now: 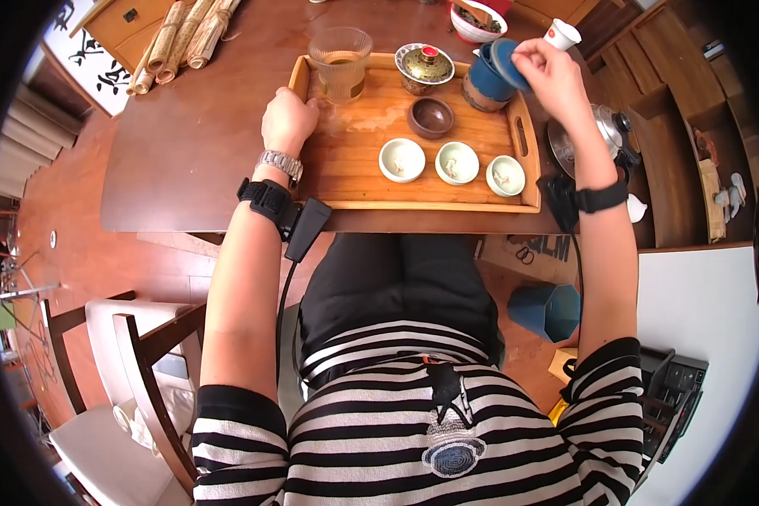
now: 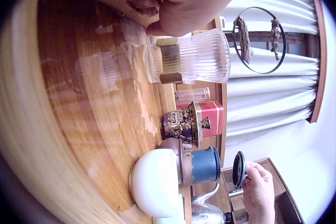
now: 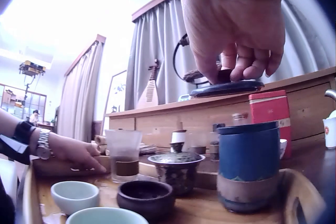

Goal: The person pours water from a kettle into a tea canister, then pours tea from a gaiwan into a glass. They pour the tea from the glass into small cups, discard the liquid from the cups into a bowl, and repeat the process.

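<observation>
My right hand [image 1: 557,76] pinches the knob of a blue lid [image 3: 227,88], which hovers above a blue cup [image 3: 248,150] with a brown band. That cup stands at the far right corner of a wooden tea tray [image 1: 337,190]. My left hand [image 1: 287,122] grips the tray's left side, fingers at the handle cutout in the left wrist view. Beside it stands a ribbed glass [image 1: 341,52] with some liquid low inside. A patterned lidded bowl [image 1: 424,66], a small dark bowl [image 1: 431,116] and three pale green cups [image 1: 401,160] share the tray.
Right of the tray stands a metal kettle [image 1: 594,126]. Behind are a white paper cup [image 1: 562,34], a bowl of dark leaves [image 1: 476,27] and a red box [image 3: 270,113]. Rolled bamboo mats [image 1: 181,38] lie at the table's back left.
</observation>
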Available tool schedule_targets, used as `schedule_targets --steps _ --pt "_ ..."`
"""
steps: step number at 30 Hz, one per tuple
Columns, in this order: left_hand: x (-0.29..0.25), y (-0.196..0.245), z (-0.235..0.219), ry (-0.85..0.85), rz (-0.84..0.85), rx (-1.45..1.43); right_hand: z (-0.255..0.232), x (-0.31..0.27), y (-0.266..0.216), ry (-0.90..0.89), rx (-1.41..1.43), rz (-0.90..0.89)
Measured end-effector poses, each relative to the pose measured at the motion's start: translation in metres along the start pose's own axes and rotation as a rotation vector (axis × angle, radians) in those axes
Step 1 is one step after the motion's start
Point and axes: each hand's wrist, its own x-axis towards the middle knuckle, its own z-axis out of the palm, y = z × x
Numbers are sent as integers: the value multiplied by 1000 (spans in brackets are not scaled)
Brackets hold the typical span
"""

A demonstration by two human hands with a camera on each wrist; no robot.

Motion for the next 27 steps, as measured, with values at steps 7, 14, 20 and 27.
schedule_targets --steps 7,14,20,27 --pt "-3 2 -3 -6 5 -5 13 34 35 -49 -85 54" --pt "-4 3 -4 -6 -3 -15 26 35 37 -78 -94 52" --pt "-3 3 -4 -9 -7 -11 31 36 39 -103 -98 55" --pt "-1 1 -1 -16 -4 -7 33 35 36 -114 -132 46"
